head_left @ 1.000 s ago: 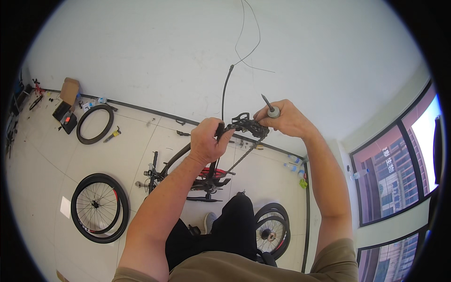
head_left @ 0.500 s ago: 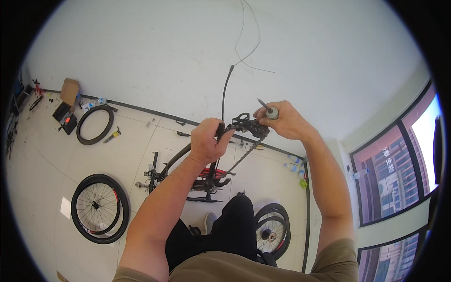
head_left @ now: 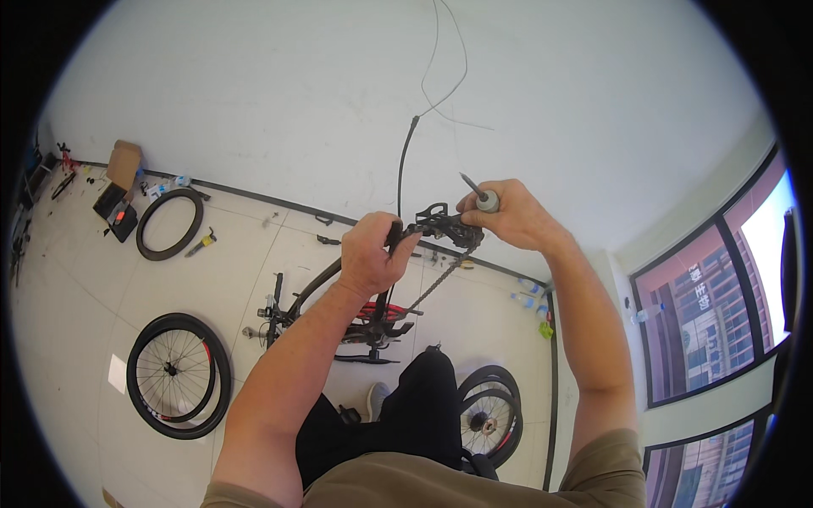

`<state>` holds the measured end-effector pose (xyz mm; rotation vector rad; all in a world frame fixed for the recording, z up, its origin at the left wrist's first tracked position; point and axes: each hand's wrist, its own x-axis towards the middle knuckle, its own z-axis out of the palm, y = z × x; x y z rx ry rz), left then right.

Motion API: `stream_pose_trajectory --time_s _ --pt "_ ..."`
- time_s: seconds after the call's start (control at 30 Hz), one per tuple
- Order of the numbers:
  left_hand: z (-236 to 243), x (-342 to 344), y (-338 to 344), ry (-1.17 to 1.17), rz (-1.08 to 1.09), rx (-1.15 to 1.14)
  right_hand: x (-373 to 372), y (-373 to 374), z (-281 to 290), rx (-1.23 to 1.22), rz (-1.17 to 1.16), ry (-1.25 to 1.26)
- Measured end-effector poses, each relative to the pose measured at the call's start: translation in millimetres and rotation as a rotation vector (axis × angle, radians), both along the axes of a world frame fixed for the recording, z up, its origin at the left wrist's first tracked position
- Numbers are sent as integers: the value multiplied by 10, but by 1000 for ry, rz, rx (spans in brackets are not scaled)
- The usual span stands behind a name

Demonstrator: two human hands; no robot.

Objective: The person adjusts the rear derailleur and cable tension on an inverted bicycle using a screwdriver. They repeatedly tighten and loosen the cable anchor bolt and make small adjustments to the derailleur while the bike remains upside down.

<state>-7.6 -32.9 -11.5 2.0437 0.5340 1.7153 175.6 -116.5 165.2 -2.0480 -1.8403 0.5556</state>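
Observation:
A black rear derailleur (head_left: 449, 223) is held at the middle of the view, with a chain (head_left: 440, 279) running down from it to the bicycle frame (head_left: 381, 336) and its red part. My left hand (head_left: 371, 251) is closed on a black frame tube at the derailleur's left. My right hand (head_left: 511, 212) has a screwdriver (head_left: 479, 192) with a grey handle in its fingers, shaft pointing up-left, and its thumb presses on the derailleur. A black cable housing (head_left: 406, 157) rises behind, with a thin loose wire (head_left: 463, 72) looped from its top.
Wheels (head_left: 218, 372) (head_left: 508, 402) lie either side of my legs. Farther left are a loose tyre (head_left: 146, 237), a yellow-handled tool (head_left: 201, 244) and an open toolbox (head_left: 114, 216) with cardboard. Bottles (head_left: 525, 298) lie along the white wall (head_left: 296, 102). Windows (head_left: 694, 313) are on the right.
The screwdriver has tilted and shifted slightly up-left in my right hand. My left hand and the part it holds have moved very slightly left.

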Motion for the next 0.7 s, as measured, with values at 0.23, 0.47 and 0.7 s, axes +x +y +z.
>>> stream_pose_trajectory --time_s 0.23,0.47,0.7 --pt "6 0 1 -26 6 17 36 -51 -2 62 -44 139" --pt "16 -6 -16 -16 -8 -6 43 -29 -35 9 43 105" --pt "8 -10 -14 -15 2 11 30 -16 -40 10 11 98"
